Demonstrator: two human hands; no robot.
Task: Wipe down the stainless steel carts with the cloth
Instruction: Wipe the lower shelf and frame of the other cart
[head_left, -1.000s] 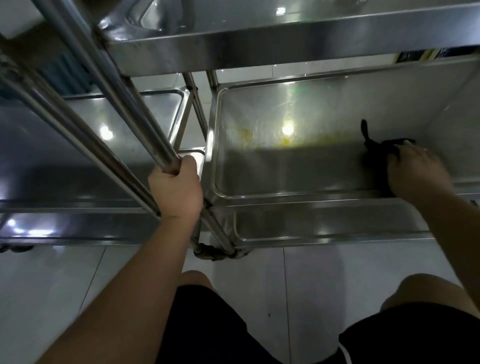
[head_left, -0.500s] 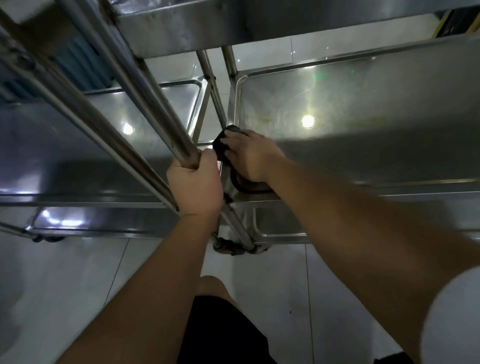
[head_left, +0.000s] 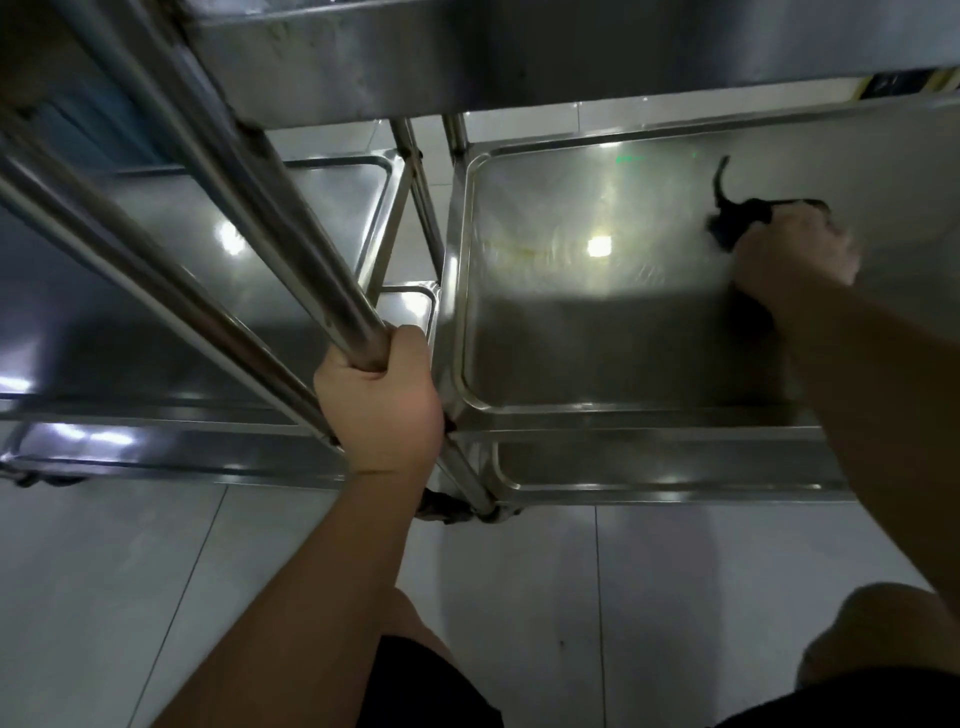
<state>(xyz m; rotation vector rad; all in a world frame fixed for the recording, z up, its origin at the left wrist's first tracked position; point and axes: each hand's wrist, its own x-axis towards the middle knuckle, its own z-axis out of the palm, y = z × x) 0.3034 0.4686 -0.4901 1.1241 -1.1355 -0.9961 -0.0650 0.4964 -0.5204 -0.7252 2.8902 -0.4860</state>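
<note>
Two hands in play, both ours. Nearest, our left hand is wrapped tight round the upright post of the cart, fingers curled fully about the tube, steadying the frame. Just right of that fist sits the near rim of the middle shelf; below it the lower shelf edge shows, and a caster sits at the foot of the post.

Further out, our right hand is clenched on the dark cloth and pressing it flat on the shelf, towards the far right of the tray. A loose tail of cloth sticks up past the knuckles, off the steel. Hand and cloth are motion-blurred, so exact finger lay is unclear.

Risks as we judge them:
- Faint yellowish smear left of the wiping hand, about mid-shelf, near the light glare. Glare could hide it and we skip it.
- Bunched cloth means a small contact patch, so streaks and missed corners are likely.
- Cart is on casters; a hard push could roll it if the left grip slackens.
- Upper shelf hangs right above; head or forearm knock is possible when reaching deeper.
- Neighbouring cart, left of our gripping hand, looks untouched from here.

No brand, label or readable writing. A yellow-and-black patch beyond the far right corner is too small to read.
</note>
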